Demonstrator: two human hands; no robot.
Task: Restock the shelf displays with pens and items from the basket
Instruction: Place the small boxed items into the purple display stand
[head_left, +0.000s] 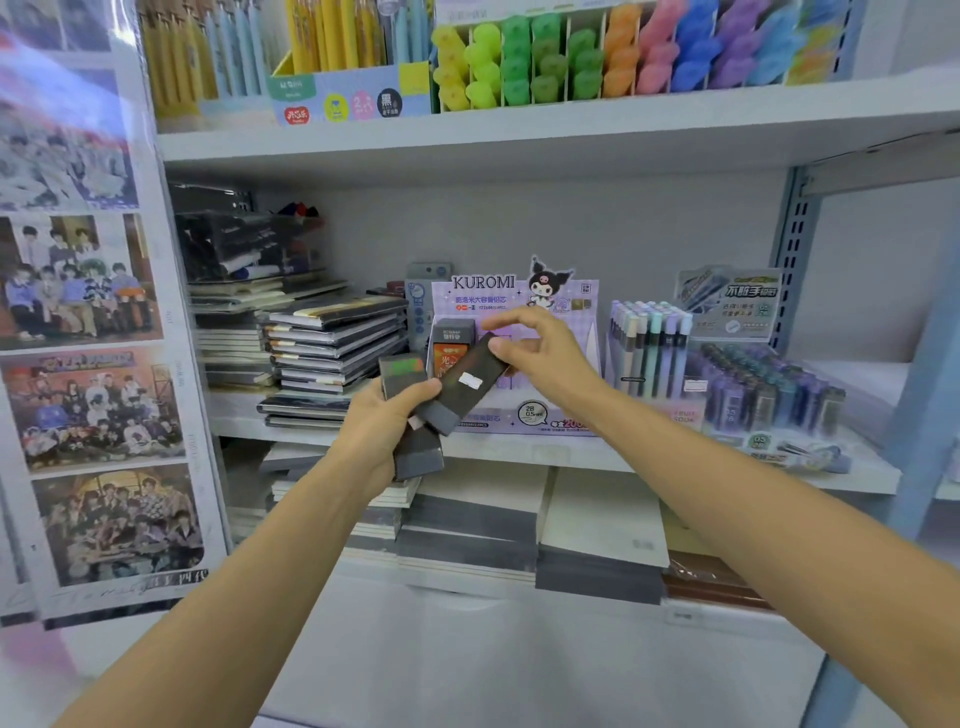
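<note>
Looks mid-restock to me. The left grip (384, 423) is wrapped round a small stack of dark boxes (415, 460), and the right grip (543, 353) is pinching the top end of one dark box (480, 366) off that stack. Just behind the right grip, the Kuromi display (483, 291) only shows one orange box (449, 356), so I'd guess most of the filling is left. Basket's not in shot.
</note>
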